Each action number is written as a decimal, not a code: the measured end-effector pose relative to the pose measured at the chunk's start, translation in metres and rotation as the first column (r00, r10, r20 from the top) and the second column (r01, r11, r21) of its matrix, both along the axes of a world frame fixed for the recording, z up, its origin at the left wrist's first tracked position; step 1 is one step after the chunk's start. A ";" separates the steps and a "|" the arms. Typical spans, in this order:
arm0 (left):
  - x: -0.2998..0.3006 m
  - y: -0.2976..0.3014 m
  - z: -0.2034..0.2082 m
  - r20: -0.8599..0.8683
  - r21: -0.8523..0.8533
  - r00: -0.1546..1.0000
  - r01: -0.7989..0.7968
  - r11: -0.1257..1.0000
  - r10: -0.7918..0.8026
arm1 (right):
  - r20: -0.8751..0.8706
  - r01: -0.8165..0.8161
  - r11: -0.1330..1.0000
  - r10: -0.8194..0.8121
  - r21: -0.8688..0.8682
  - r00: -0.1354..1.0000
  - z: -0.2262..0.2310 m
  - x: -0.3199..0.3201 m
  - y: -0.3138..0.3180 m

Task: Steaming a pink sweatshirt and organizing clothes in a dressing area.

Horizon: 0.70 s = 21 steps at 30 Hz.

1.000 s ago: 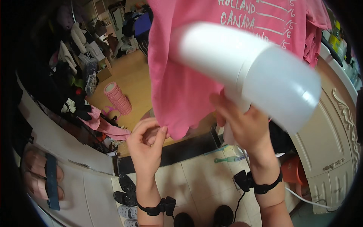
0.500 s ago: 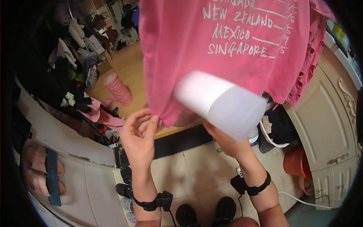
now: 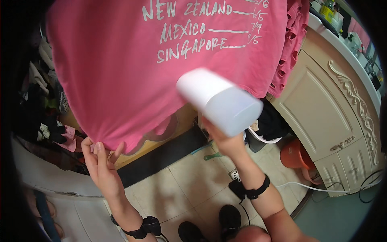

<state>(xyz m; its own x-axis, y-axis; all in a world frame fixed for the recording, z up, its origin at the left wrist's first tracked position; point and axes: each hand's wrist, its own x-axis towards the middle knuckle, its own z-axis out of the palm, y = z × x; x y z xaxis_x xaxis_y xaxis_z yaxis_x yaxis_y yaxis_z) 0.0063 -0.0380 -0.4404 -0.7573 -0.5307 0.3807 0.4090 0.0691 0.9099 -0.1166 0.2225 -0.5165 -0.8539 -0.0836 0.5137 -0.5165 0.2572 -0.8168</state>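
Note:
A pink T-shirt (image 3: pixel 121 76) with white hand-style lettering hangs in front of me. Its lower left hem is pinched between the thumb and fingers of my left hand (image 3: pixel 102 159), which stretches the cloth out to the left. My right hand (image 3: pixel 223 139) is wrapped round the handle of a white handheld garment steamer (image 3: pixel 217 101) with a translucent bluish tank. The steamer is blurred, tilted, and overlaps the lower part of the shirt; whether its head touches the cloth is hidden. Most of my right fingers are out of sight behind the tank.
Further pink cloth (image 3: pixel 288 52) with cut-out holes hangs at the right. A beige cabinet (image 3: pixel 310 109) stands there, with an orange bucket (image 3: pixel 296 155) and a bin (image 3: pixel 258 141) beside it. A white cord (image 3: pixel 298 184) crosses the tiled floor (image 3: pixel 177 185). Bottles (image 3: pixel 328 14) stand on the counter.
My left hand has drawn the hem out to the left, spreading the shirt wider. The view has shifted to the right. The steamer stays in my right hand, before the shirt's lower part.

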 end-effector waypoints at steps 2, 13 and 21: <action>-0.001 -0.001 0.002 -0.040 0.006 0.997 -0.061 0.998 0.061 | -0.248 0.154 0.977 -0.115 0.145 0.962 0.026 -0.023 0.011; -0.005 -0.004 0.000 -0.047 -0.047 0.973 -0.226 0.973 0.224 | 0.329 0.198 0.920 -0.082 -0.338 0.941 0.002 -0.013 0.026; -0.002 -0.008 0.005 -0.073 -0.064 0.975 -0.213 0.975 0.208 | 0.279 0.054 0.994 -0.027 -0.093 0.960 0.069 -0.033 0.022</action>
